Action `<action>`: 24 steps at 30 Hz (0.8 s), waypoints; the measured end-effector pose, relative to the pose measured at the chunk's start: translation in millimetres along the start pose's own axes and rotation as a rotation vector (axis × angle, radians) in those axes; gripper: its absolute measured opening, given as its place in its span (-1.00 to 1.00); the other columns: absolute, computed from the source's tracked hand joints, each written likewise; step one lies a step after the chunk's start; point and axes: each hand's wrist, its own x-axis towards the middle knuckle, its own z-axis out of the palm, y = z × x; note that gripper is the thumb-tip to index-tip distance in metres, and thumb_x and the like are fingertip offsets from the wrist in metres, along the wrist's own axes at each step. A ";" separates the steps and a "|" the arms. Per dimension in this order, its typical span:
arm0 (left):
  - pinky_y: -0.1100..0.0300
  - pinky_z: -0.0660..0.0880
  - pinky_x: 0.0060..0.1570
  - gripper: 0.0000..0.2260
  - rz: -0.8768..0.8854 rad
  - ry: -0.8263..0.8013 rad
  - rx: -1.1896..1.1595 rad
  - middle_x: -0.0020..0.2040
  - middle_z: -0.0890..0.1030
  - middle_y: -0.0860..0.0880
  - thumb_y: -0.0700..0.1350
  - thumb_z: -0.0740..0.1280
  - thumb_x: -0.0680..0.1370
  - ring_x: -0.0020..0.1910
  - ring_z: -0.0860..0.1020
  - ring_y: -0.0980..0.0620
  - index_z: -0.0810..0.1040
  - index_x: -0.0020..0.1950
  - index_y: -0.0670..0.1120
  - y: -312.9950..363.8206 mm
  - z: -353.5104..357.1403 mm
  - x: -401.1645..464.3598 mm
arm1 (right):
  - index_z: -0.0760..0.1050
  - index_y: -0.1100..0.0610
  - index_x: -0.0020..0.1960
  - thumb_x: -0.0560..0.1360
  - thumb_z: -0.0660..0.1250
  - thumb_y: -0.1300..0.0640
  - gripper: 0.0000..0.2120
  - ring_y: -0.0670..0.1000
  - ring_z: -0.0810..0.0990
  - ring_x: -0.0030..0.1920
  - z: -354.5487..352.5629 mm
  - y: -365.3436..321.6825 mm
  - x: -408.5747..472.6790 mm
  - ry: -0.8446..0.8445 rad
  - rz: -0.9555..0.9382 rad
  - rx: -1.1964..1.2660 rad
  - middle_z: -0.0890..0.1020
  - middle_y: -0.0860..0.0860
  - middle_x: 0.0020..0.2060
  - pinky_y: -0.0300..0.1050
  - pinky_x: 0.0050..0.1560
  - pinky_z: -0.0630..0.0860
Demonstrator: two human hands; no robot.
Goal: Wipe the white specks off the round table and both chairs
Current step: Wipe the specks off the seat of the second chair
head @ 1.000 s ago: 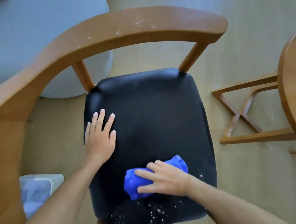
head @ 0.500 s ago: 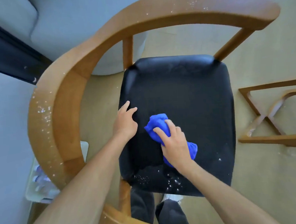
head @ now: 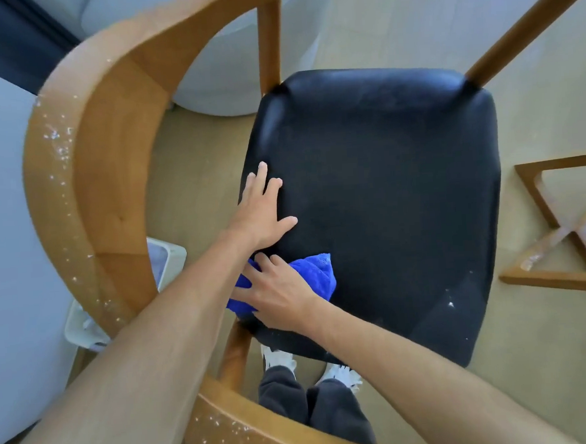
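Observation:
A wooden chair with a black seat [head: 386, 199] fills the view from above. Its curved wooden rail [head: 87, 186] carries many white specks on the left and at the bottom. My left hand [head: 261, 210] lies flat with straight fingers on the seat's left edge. Just below it, my right hand [head: 278, 291] presses a bunched blue cloth [head: 317, 272] onto the seat's near left corner. A few white specks [head: 450, 304] remain on the seat's near right part.
A white bin [head: 85, 323] stands on the floor under the chair's left rail. The table's wooden cross base [head: 560, 239], dusted white, sits at the right. A grey sofa [head: 220, 71] lies beyond the chair. My feet [head: 310, 365] are under the seat's front.
My right hand has swept the blue cloth down and left to the seat's near left corner. The specks at the seat's front edge are mostly gone. My left hand flattened; the camera shifted closer.

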 end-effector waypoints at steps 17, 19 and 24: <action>-0.04 0.34 0.33 -0.39 -0.078 0.058 0.073 0.55 -0.31 0.02 -0.05 0.37 0.54 0.55 -0.24 -0.05 0.11 0.47 -0.07 9.7 11.8 0.8 | 0.46 -0.15 -0.17 0.39 0.45 -0.05 -0.84 0.09 0.55 -0.04 -26.5 116.1 -239.5 -0.332 -0.517 -0.095 0.46 -0.06 0.30 -0.15 -0.17 0.48; -0.03 0.37 0.28 -0.40 -0.080 0.064 0.085 0.55 -0.32 0.01 -0.06 0.36 0.55 0.55 -0.24 -0.05 0.10 0.47 -0.08 11.8 12.0 -1.0 | 0.41 -0.13 -0.17 0.35 0.47 0.00 -0.78 0.11 0.54 -0.06 -27.1 111.3 -225.1 -0.307 -0.470 -0.101 0.45 -0.03 0.27 -0.12 -0.18 0.48; -0.07 0.33 0.34 -0.38 -0.078 0.076 0.090 0.55 -0.31 0.01 -0.06 0.37 0.54 0.55 -0.23 -0.05 0.10 0.48 -0.08 11.8 13.1 -0.1 | 0.47 -0.09 -0.01 0.46 0.16 0.20 -0.76 0.15 0.48 -0.04 4.2 50.8 -110.9 -0.008 -0.278 -0.054 0.47 0.03 0.30 -0.04 -0.15 0.40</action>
